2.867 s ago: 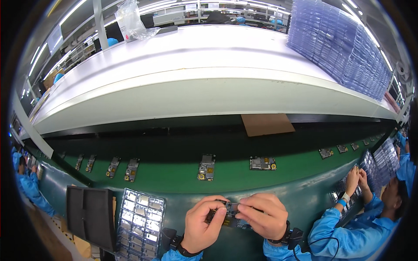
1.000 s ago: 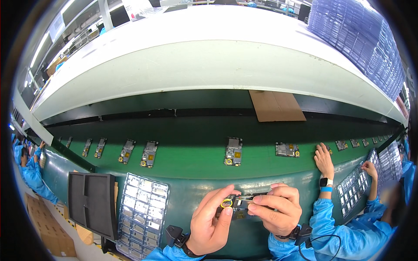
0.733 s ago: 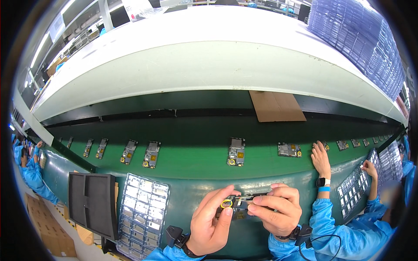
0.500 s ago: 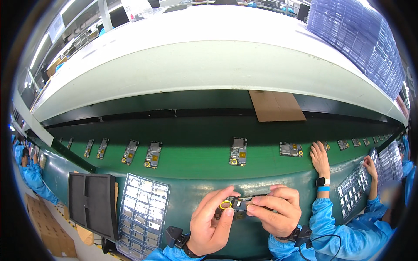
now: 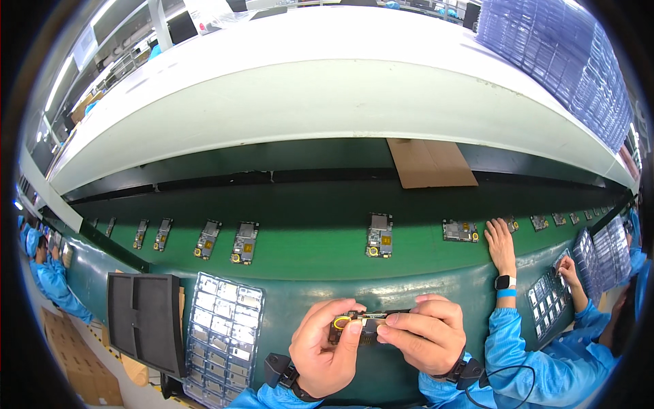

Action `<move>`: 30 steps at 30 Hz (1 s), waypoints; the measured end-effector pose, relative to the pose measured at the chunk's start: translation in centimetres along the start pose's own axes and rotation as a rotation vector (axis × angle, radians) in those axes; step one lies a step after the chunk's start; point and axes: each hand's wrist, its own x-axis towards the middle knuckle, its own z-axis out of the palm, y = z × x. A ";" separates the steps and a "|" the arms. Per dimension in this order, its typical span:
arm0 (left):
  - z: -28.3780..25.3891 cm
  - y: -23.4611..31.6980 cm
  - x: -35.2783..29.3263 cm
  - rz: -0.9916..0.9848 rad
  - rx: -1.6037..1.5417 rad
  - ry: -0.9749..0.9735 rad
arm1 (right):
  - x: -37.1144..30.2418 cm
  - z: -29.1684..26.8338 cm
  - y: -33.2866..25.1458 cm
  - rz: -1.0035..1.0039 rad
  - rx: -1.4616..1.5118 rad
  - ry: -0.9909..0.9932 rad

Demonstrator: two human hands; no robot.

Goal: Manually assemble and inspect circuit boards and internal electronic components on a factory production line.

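My left hand (image 5: 325, 351) is closed around the left end of a small dark circuit board (image 5: 368, 330), thumb in front and fingers behind. A yellow ring-shaped part (image 5: 341, 323) shows on the board beside my left thumb. My right hand (image 5: 429, 335) is closed in a pinch at the board's right end, its thumb and fingertips against a thin, dark and silvery piece along the top edge. Whether that piece is a tool or a part of the board cannot be made out. Both hands hover over the near edge of the green bench.
Several circuit boards (image 5: 379, 236) lie along a green belt (image 5: 306, 252). A clear tray of metal parts (image 5: 225, 334) and a black tray (image 5: 144, 324) stand left. On the right, a co-worker's hand (image 5: 501, 245) touches a board, near another parts tray (image 5: 548, 303). A white shelf (image 5: 327, 95) overhangs.
The boards on the belt have shifted slightly right. My hands, with the held board, have moved a little left. The co-worker's other hand has moved down and left over the right tray.
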 end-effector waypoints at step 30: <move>-0.4 -3.3 2.3 -0.038 0.371 -0.156 | -0.9 4.3 4.0 0.675 0.658 -0.129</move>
